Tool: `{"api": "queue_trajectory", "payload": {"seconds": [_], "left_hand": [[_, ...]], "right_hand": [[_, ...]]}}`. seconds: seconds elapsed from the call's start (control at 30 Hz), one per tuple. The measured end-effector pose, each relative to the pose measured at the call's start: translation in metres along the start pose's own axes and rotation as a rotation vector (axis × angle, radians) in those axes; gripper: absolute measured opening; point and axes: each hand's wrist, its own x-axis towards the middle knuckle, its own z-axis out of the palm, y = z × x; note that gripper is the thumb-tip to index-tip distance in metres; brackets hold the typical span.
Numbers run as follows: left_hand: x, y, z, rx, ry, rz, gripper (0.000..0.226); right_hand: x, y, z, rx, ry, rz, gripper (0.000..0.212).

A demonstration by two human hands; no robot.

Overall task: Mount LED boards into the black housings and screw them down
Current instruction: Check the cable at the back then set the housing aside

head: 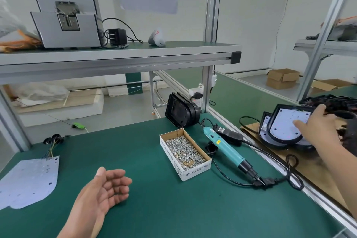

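Head view: right grip (320, 121) holds black housing (284, 140) with LED board (286, 121); left grip (108, 185) relaxed, wide, above table (154, 208).

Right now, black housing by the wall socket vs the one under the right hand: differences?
The socket-side housing stands on edge on the green mat; the right-hand housing lies face up on a stack. The socket-side housing shows only black plastic; the right-hand housing holds a white LED board. No hand touches the first; the right hand grips the second. Both are black with one rounded end.
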Motion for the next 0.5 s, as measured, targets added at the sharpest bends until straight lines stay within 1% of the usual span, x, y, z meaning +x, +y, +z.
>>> {"api": "queue_trajectory", "payload": {"seconds": [0.03, 0.1, 0.2, 0.37, 0.5], "left_hand": [[0.0, 0.0, 0.0, 0.003, -0.002, 0.0, 0.073], [-0.001, 0.0, 0.0, 0.002, -0.006, 0.002, 0.072], [-0.002, 0.0, 0.0, -0.001, -0.01, 0.007, 0.072], [-0.004, 0.001, 0.001, -0.005, -0.021, 0.01, 0.07], [-0.005, 0.001, 0.002, 0.0, -0.026, 0.022, 0.07]], "right_hand": [[0.001, 0.004, 0.001, -0.057, 0.043, -0.055, 0.09], [-0.002, 0.006, 0.003, -0.056, 0.071, -0.123, 0.076], [-0.009, 0.003, 0.007, -0.032, 0.098, -0.168, 0.068], [-0.021, -0.005, 0.009, -0.071, 0.194, -0.324, 0.046], [-0.037, -0.024, 0.018, -0.074, 0.26, -0.436, 0.034]]}}
